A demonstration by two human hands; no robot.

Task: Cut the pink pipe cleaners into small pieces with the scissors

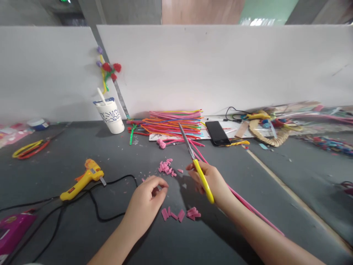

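Note:
Yellow-handled scissors (203,180) are held in my right hand (211,182), with the metal blades pointing up and away over the table. My left hand (150,195) rests low over the dark table, its fingers curled and the thumb close to the index finger. Whatever may be between those fingertips is hidden. Just beyond the left hand lies a pile of small pink cut pieces (166,167). Nearer to me, between the forearms, are more flat pink pieces (180,215). A long pink pipe cleaner (248,206) runs beside and partly behind my right forearm.
A yellow glue gun (82,180) and its black cord lie left. A white cup (111,117) stands before the white partition (220,66). Colourful pipe cleaners (173,123), a pink pompom-like piece (161,144) and a phone (217,133) lie behind. Other scissors (31,149) are far left.

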